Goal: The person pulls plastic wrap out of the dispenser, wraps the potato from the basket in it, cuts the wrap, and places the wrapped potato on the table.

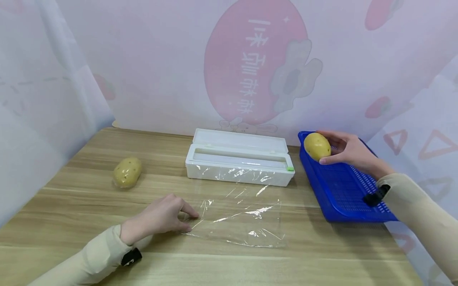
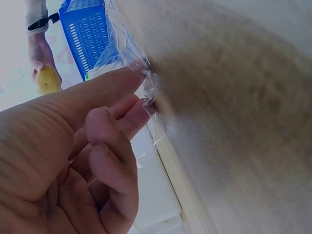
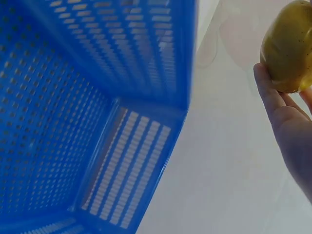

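Wood table [image 1: 82,202] runs back to pink-and-white cloth [image 1: 161,59]. Left hand [image 1: 157,219] pinches near left corner of clear wrap [image 1: 247,224], stretched from white box [image 1: 195,171]. Right hand [image 1: 358,154] curls round potato [image 1: 317,147] above far edge of blue basket [image 1: 334,194]. Wide gap between box and other potato [image 1: 127,172].

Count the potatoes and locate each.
2. One potato lies on the table at left; the other is in the right grip, by the blue basket. Part of the basket is hidden.

The film [image 1: 247,222] looks glossy plastic, the held potato [image 1: 316,146] smooth, the basket [image 1: 338,186] plastic, the table [image 1: 200,270] wood-grained.
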`<state>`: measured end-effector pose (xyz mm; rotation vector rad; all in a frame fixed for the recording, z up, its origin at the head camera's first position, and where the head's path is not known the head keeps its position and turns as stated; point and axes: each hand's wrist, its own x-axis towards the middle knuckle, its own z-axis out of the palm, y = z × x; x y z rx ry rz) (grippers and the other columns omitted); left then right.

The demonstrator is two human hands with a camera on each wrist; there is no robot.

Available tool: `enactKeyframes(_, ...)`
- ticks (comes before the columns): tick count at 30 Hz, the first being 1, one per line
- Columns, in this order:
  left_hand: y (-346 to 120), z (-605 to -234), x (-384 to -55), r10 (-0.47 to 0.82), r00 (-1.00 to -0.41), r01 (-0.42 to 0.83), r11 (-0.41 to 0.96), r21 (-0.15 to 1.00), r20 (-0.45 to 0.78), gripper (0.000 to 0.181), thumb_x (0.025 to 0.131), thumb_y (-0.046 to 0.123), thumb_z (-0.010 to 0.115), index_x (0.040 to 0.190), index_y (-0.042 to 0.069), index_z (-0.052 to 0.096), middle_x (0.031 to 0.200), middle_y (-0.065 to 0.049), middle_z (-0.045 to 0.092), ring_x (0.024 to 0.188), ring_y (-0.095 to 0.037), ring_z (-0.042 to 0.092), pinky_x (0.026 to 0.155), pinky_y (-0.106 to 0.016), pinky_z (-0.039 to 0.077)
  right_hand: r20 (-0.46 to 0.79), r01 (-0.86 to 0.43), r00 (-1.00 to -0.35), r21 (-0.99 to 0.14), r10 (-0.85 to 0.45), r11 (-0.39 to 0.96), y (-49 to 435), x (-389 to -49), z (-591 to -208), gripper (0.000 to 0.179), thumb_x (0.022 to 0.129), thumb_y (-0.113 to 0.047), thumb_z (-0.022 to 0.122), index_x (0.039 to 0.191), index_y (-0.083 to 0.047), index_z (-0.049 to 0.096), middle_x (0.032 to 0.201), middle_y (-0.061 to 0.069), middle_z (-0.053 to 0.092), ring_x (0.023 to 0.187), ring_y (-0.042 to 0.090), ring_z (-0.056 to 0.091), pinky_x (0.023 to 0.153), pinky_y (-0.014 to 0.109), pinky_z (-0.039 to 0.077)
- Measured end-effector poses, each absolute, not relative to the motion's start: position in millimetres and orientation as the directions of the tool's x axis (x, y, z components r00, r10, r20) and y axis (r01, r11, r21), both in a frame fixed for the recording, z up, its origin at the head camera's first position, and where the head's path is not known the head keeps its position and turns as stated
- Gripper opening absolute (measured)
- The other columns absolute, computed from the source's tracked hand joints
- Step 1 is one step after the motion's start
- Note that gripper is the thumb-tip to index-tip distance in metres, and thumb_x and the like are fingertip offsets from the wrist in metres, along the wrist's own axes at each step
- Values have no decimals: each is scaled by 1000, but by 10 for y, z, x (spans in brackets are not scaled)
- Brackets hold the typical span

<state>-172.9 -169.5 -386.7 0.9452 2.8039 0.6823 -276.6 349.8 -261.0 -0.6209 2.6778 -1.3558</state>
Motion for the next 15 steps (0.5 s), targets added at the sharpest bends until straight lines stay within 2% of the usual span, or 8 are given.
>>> enactKeyframes(9, -1686, -3873, -1739, 595, -803, 548, 711, 441, 38, 33, 69, 28, 89, 100, 28, 79, 105, 4, 73, 102, -24, 66, 79, -48, 55, 124, -368, -872, -805, -474, 466, 3248, -2730, -2649, 89, 72, -8, 89, 148, -11, 43, 144, 9, 47, 126, 20, 52, 92, 29, 49)
enactKeyframes(15, -1694, -3865, -1736, 595, -803, 547, 707, 449, 40, 33, 69, 26, 89, 100, 26, 79, 104, 4, 73, 102, -24, 66, 79, -48, 55, 127, -378, -811, -859, -571, 345, 2922, -2665, -2697, 94, 68, 4, 88, 148, -8, 42, 146, 11, 45, 131, 24, 46, 98, 34, 44)
